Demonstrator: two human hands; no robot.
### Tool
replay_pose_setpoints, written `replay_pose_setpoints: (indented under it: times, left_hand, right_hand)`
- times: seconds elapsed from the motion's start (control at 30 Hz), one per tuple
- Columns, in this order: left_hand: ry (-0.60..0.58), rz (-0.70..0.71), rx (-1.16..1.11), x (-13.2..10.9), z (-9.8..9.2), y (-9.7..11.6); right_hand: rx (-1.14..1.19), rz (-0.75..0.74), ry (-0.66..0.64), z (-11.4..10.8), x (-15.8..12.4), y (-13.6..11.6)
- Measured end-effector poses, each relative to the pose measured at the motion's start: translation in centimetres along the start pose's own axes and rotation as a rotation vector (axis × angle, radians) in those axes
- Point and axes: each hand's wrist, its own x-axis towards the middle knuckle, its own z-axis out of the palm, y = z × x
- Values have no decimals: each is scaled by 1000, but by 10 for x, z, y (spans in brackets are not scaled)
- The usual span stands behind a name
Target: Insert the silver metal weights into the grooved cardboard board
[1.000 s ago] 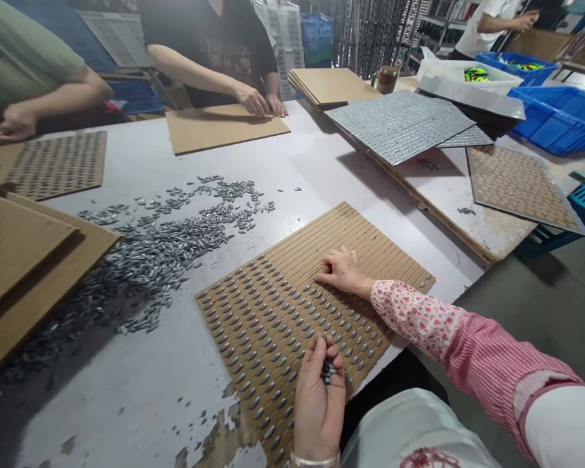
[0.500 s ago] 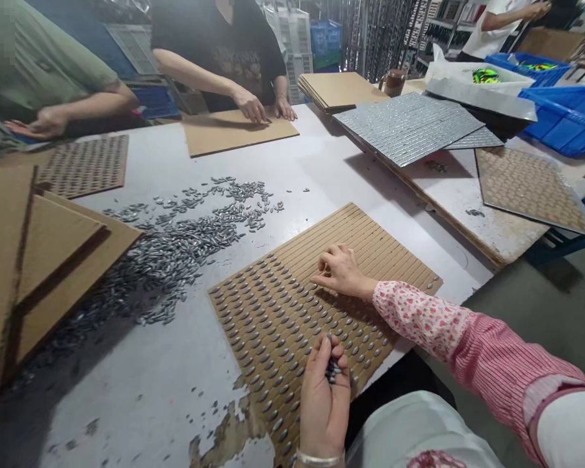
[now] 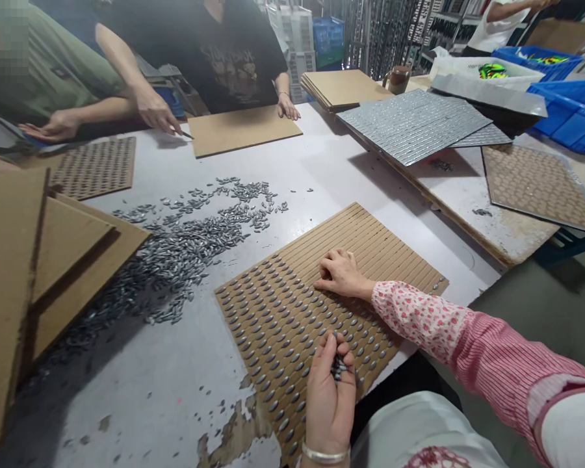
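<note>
A grooved brown cardboard board [image 3: 370, 237] lies in front of me. Rows of small grey spindle-shaped metal pieces [image 3: 253, 325] cover its near and left part; grooves show bare on the far right part. My left hand [image 3: 327, 409], palm up over the near edge, is curled around several metal pieces [image 3: 338, 368]. My right hand [image 3: 342, 272] is low over the middle of the board, at the border of the filled rows, fingers bent and pinched together. Whatever its fingertips hold is hidden. Left of the board spreads a big loose heap of the same pieces [image 3: 195, 244].
Stacked brown boards [image 3: 78, 253] rise at the left. Across the table, a co-worker's hand [image 3: 158, 116] holds a thin tool beside a plain board [image 3: 246, 132]. Silver-striped sheets [image 3: 414, 123] overhang the side table, near blue crates [image 3: 572, 120]. Another filled board [image 3: 95, 166] lies far left.
The co-worker opposite has moved one hand from the plain board to its left side. My right fingers have closed in and lowered slightly toward the board. My left hand still holds its pieces.
</note>
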Motion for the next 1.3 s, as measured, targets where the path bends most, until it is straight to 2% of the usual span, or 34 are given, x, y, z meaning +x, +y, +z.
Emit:
replay_pose_setpoints:
  times: [0.13, 0.23, 0.43, 0.67, 0.9, 1.03, 1.3]
  left_hand:
    - [-3, 10, -6, 0, 0, 0]
    - [-5, 9, -6, 0, 0, 0]
    - [1, 14, -10, -2, 2, 0]
    - [9, 17, -5, -5, 3, 0]
    - [1, 14, -11, -6, 5, 2]
    - [-18, 25, -8, -7, 4, 2]
    - [2, 23, -9, -8, 4, 3]
  right_hand:
    - [17, -35, -65, -6, 1, 3]
    - [0, -81, -72, -6, -1, 6]
    - [42, -77, -79, -6, -1, 10]
    - [91, -152, -157, -13, 1, 20]
    - [116, -169, -137, -12, 3, 26]
    - [189, -105, -127, -14, 9, 29]
    - [105, -111, -87, -10, 8, 24]
